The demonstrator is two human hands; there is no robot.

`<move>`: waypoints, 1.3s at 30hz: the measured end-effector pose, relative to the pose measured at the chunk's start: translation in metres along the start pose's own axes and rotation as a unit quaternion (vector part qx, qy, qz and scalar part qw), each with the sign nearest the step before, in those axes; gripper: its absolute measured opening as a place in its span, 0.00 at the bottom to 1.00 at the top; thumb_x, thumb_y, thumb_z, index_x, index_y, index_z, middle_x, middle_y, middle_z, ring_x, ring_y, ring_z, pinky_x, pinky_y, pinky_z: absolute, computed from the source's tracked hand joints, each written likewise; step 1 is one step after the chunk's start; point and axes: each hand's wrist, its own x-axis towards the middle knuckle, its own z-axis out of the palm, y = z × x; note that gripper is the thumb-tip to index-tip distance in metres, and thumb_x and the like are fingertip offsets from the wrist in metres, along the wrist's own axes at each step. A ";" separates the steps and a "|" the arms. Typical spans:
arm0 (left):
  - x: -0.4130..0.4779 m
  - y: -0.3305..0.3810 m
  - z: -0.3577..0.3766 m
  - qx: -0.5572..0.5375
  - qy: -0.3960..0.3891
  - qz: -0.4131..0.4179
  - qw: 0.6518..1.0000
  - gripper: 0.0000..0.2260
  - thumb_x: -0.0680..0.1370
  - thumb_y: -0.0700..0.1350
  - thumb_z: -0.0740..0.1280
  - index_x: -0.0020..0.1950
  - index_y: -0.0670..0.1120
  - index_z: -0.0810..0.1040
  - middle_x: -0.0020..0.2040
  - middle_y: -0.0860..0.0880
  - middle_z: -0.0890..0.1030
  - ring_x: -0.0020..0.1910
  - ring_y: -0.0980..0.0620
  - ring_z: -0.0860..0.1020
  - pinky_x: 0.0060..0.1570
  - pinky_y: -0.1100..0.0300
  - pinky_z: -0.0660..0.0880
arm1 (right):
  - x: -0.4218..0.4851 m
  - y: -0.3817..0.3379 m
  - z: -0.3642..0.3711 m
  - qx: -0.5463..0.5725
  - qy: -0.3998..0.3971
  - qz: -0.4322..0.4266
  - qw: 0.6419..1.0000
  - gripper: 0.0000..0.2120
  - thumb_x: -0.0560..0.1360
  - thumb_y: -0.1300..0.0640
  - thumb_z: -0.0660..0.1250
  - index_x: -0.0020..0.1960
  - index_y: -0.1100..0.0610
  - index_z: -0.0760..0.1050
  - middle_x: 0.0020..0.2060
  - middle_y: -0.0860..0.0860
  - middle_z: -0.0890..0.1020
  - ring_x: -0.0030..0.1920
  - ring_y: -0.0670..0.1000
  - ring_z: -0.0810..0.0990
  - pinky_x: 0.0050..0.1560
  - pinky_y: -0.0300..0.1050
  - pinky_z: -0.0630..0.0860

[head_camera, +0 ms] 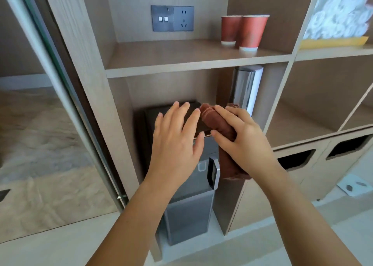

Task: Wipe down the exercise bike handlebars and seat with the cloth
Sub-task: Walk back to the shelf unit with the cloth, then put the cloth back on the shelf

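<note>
A folded reddish-brown cloth [217,122] is gripped in my right hand [242,136], in front of a wooden shelf unit. One end of the cloth sticks out past my fingers, the other hangs down below my palm. My left hand [177,136] is open with fingers spread, hovering just left of the cloth over a dark appliance [153,116]. No exercise bike, handlebars or seat are in view.
The shelf [181,63] above holds two red paper cups [244,32] and a wall socket panel [172,18]. A tall grey dispenser [189,211] stands below my hands. Rolled white towels [339,11] sit upper right. Bin openings [295,158] lie at right, a glass panel [40,124] at left.
</note>
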 end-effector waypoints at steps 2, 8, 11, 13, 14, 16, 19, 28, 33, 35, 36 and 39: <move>0.023 -0.016 0.006 0.006 0.013 0.012 1.000 0.20 0.76 0.49 0.58 0.63 0.41 0.74 0.63 0.39 0.74 0.66 0.39 0.69 0.63 0.41 0.62 | 0.021 -0.001 0.005 0.002 0.021 -0.003 1.000 0.27 0.74 0.47 0.65 0.71 0.43 0.61 0.67 0.49 0.68 0.62 0.56 0.70 0.61 0.54 0.72; 0.067 -0.035 0.019 0.018 0.024 0.018 0.999 0.20 0.76 0.50 0.56 0.64 0.41 0.73 0.63 0.39 0.74 0.66 0.39 0.69 0.65 0.43 0.58 | 0.065 0.005 0.003 0.000 0.049 -0.022 0.999 0.26 0.74 0.48 0.65 0.70 0.44 0.63 0.66 0.49 0.69 0.63 0.56 0.70 0.63 0.55 0.71; 0.089 -0.037 0.021 0.019 0.045 0.031 0.998 0.20 0.76 0.49 0.57 0.63 0.41 0.74 0.63 0.39 0.74 0.66 0.39 0.68 0.64 0.42 0.61 | 0.092 0.004 -0.009 0.005 0.088 -0.051 0.995 0.25 0.73 0.50 0.66 0.69 0.45 0.66 0.65 0.49 0.71 0.62 0.57 0.71 0.63 0.53 0.69; 0.103 -0.041 0.020 0.034 0.057 0.025 0.997 0.20 0.76 0.49 0.57 0.63 0.41 0.74 0.63 0.39 0.74 0.66 0.39 0.68 0.64 0.42 0.60 | 0.112 0.003 -0.015 0.000 0.100 -0.070 0.992 0.25 0.73 0.51 0.67 0.69 0.45 0.66 0.64 0.49 0.71 0.62 0.57 0.72 0.63 0.53 0.70; 0.110 -0.044 0.019 0.042 0.062 0.020 0.997 0.20 0.76 0.49 0.56 0.63 0.41 0.74 0.63 0.40 0.74 0.66 0.39 0.68 0.64 0.42 0.60 | 0.121 0.001 -0.018 -0.010 0.106 -0.080 0.991 0.25 0.73 0.51 0.67 0.69 0.45 0.66 0.64 0.49 0.71 0.62 0.58 0.71 0.62 0.55 0.70; 0.124 -0.051 0.017 0.061 0.074 0.014 0.995 0.20 0.76 0.50 0.56 0.63 0.41 0.74 0.63 0.39 0.74 0.66 0.39 0.69 0.64 0.42 0.60 | 0.142 0.000 -0.024 -0.030 0.119 -0.103 0.987 0.25 0.73 0.51 0.67 0.69 0.46 0.66 0.65 0.51 0.71 0.61 0.60 0.72 0.61 0.57 0.71; 0.146 -0.059 0.015 0.090 0.074 0.006 0.993 0.21 0.76 0.50 0.56 0.63 0.41 0.74 0.62 0.39 0.75 0.65 0.38 0.70 0.63 0.40 0.62 | 0.173 -0.005 -0.031 -0.062 0.127 -0.128 0.982 0.26 0.73 0.51 0.67 0.69 0.46 0.65 0.65 0.52 0.71 0.60 0.62 0.72 0.59 0.59 0.71; 0.180 -0.090 0.018 0.157 0.060 -0.041 0.985 0.23 0.75 0.53 0.53 0.61 0.42 0.77 0.60 0.40 0.78 0.61 0.39 0.74 0.60 0.41 0.59 | 0.250 -0.029 -0.020 -0.119 0.073 -0.162 0.977 0.26 0.74 0.48 0.63 0.71 0.44 0.62 0.66 0.51 0.69 0.58 0.61 0.72 0.58 0.55 0.72; 0.177 -0.104 0.025 0.158 0.043 -0.077 0.983 0.23 0.75 0.54 0.53 0.61 0.43 0.76 0.61 0.42 0.77 0.62 0.40 0.74 0.60 0.41 0.60 | 0.280 -0.035 0.003 -0.080 0.029 -0.141 0.986 0.24 0.74 0.47 0.62 0.70 0.44 0.63 0.65 0.51 0.70 0.58 0.62 0.72 0.59 0.54 0.71; 0.176 -0.106 0.027 0.165 0.041 -0.085 0.982 0.24 0.75 0.55 0.53 0.61 0.44 0.77 0.61 0.42 0.77 0.62 0.41 0.74 0.60 0.41 0.61 | 0.289 -0.035 0.015 -0.061 -0.005 -0.135 0.989 0.24 0.75 0.47 0.62 0.70 0.46 0.64 0.67 0.52 0.69 0.62 0.60 0.71 0.63 0.52 0.68; 0.176 -0.107 0.028 0.171 0.039 -0.088 0.981 0.24 0.75 0.55 0.53 0.61 0.44 0.77 0.61 0.43 0.78 0.62 0.41 0.74 0.59 0.42 0.61 | 0.293 -0.034 0.021 -0.060 -0.043 -0.126 0.989 0.25 0.75 0.45 0.62 0.70 0.46 0.63 0.69 0.52 0.68 0.65 0.59 0.69 0.65 0.52 0.66; 0.176 -0.110 0.031 0.185 0.027 -0.094 0.978 0.24 0.75 0.56 0.53 0.61 0.45 0.77 0.61 0.44 0.78 0.62 0.42 0.74 0.59 0.43 0.60 | 0.303 -0.032 0.033 -0.134 -0.235 -0.057 0.961 0.30 0.74 0.34 0.53 0.73 0.41 0.53 0.75 0.48 0.53 0.73 0.60 0.55 0.70 0.60 0.57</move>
